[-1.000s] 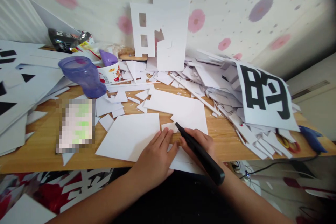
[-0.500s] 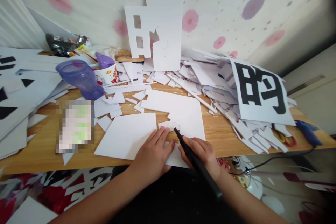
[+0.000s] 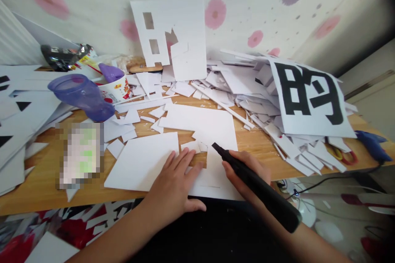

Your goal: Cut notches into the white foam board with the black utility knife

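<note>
My left hand (image 3: 174,176) lies flat with fingers spread, pressing on a white foam board sheet (image 3: 142,160) near the table's front edge. My right hand (image 3: 249,168) is wrapped round a black utility knife (image 3: 262,189). Its dark tip points up and left, just above a second white board (image 3: 216,131) with a cut-out notch. A small loose white piece (image 3: 190,146) rests by my left fingertips, and bare wood shows through the gap beside it.
Scraps (image 3: 247,86) pile up at the back right beneath a sheet printed with a black character (image 3: 308,94). Scissors (image 3: 347,156) and a blue glue gun (image 3: 373,146) lie at right. A cut-out board (image 3: 189,33) leans on the wall. A purple vase-like container (image 3: 83,96) and a paper cup (image 3: 117,88) stand left.
My right hand has moved right, drawing the knife's tip away from the small piece. The thumb of my left hand has spread out toward the table edge. The view has shifted slightly.
</note>
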A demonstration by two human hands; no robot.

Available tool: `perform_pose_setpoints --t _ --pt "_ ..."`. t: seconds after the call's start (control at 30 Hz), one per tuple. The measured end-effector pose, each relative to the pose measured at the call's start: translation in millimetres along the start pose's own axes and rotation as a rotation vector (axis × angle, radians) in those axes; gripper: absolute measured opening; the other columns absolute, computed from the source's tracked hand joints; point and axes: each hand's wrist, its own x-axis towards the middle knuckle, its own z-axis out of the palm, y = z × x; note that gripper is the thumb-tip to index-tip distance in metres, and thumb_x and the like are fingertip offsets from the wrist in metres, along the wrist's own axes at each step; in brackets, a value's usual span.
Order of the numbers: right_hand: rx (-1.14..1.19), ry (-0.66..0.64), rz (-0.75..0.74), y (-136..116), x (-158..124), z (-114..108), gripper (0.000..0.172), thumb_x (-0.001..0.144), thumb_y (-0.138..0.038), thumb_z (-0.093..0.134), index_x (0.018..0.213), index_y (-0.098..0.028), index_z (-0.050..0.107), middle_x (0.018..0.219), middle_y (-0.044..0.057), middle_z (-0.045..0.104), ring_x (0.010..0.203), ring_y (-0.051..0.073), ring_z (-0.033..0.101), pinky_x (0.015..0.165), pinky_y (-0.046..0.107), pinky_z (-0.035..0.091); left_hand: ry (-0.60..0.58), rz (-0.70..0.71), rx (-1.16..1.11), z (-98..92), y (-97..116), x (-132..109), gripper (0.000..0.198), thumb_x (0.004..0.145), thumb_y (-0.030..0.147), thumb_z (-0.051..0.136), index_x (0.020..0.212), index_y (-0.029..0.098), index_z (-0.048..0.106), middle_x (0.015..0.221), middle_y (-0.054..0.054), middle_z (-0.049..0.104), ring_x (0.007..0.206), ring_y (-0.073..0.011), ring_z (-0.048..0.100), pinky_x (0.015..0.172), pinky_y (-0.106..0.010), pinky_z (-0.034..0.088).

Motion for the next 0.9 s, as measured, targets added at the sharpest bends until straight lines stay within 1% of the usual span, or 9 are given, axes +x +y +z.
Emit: perform_pose_setpoints --t 0.03,0.1,0.17,0.27,0.33,0.47,0.67,0.77,0.9 --pt "-0.005 -0.029 0.004 0.7 1.6 1.3 0.018 0.085 -0.024 0.069 0.102 -0.023 0.062 0.073 0.000 0.069 0.058 0.014 0.066 0.055 0.022 0.054 0.034 0.005 -0.006 -0.8 -1.3 1.2 0.096 0.067 0.076 0.070 0.140 0.018 0.053 0.153 -0.022 0.042 0.143 -0.0416 0.035 0.116 -0.061 0.024" --pt "-0.017 -0.080 -0.023 1.1 3.2 5.0 0.018 0.086 -0.023 0.067 0.103 -0.022 0.060 0.072 -0.001 0.067 0.055 0.012 0.064 0.054 0.022 0.053 0.086 0.007 -0.002 -2.6 -4.8 4.8 0.095 0.070 0.080 0.063 0.140 0.017 0.052 0.152 -0.019 0.044 0.144 -0.0391 0.033 0.119 -0.060 0.018" --pt "-0.043 -0.095 -0.080 0.5 3.6 8.7 0.018 0.087 -0.022 0.066 0.103 -0.021 0.059 0.071 0.000 0.067 0.054 0.012 0.063 0.053 0.022 0.052 0.067 0.004 0.009 -4.6 -8.5 9.3 0.094 0.072 0.078 0.064 0.141 0.015 0.051 0.153 -0.018 0.044 0.145 -0.0377 0.032 0.120 -0.059 0.016" --pt "-0.095 -0.102 -0.140 -2.2 5.4 12.1 0.019 0.086 -0.019 0.066 0.103 -0.019 0.059 0.072 0.002 0.067 0.056 0.014 0.064 0.055 0.023 0.051 -0.021 0.000 0.004 -6.4 -13.0 14.8 0.098 0.071 0.074 0.069 0.145 0.013 0.046 0.156 -0.018 0.040 0.146 -0.0377 0.031 0.118 -0.060 0.020" --pt "-0.106 -0.119 -0.171 -5.0 8.0 13.0 0.019 0.086 -0.017 0.065 0.104 -0.017 0.058 0.071 0.002 0.067 0.056 0.014 0.063 0.054 0.023 0.051 -0.051 -0.002 -0.007 -5.7 -14.8 16.3 0.101 0.071 0.073 0.069 0.146 0.011 0.043 0.157 -0.019 0.038 0.146 -0.0376 0.031 0.118 -0.059 0.024" --pt "-0.152 -0.166 -0.216 -11.6 12.8 15.4 0.016 0.086 -0.014 0.064 0.102 -0.014 0.059 0.067 0.002 0.063 0.053 0.013 0.059 0.052 0.024 0.047 -0.039 -0.007 -0.025 -0.8 -15.4 15.5 0.104 0.068 0.071 0.073 0.146 0.008 0.044 0.156 -0.020 0.037 0.144 -0.0373 0.035 0.116 -0.056 0.030" --pt "-0.223 -0.189 -0.176 -15.9 9.6 22.1 0.007 0.087 -0.018 0.060 0.094 -0.017 0.058 0.066 0.000 0.060 0.053 0.014 0.057 0.053 0.025 0.045 -0.003 -0.019 -0.055 3.8 -14.3 15.5 0.106 0.064 0.067 0.079 0.143 0.005 0.047 0.155 -0.022 0.038 0.142 -0.0388 0.038 0.116 -0.056 0.033" --pt "-0.189 -0.175 -0.158 -15.8 6.3 21.7 0.011 0.087 -0.018 0.061 0.098 -0.018 0.058 0.067 0.000 0.061 0.054 0.013 0.058 0.053 0.024 0.046 -0.004 -0.023 -0.072 4.6 -14.5 15.5 0.104 0.066 0.069 0.076 0.143 0.005 0.048 0.155 -0.021 0.038 0.144 -0.0380 0.036 0.116 -0.056 0.031" --pt "-0.185 -0.102 -0.159 -16.3 7.5 17.3 0.021 0.085 -0.019 0.066 0.104 -0.020 0.059 0.071 0.000 0.065 0.057 0.013 0.062 0.057 0.023 0.049 -0.036 -0.031 -0.080 3.3 -14.2 16.1 0.104 0.068 0.070 0.074 0.144 0.006 0.046 0.157 -0.020 0.035 0.146 -0.0368 0.032 0.118 -0.055 0.028"
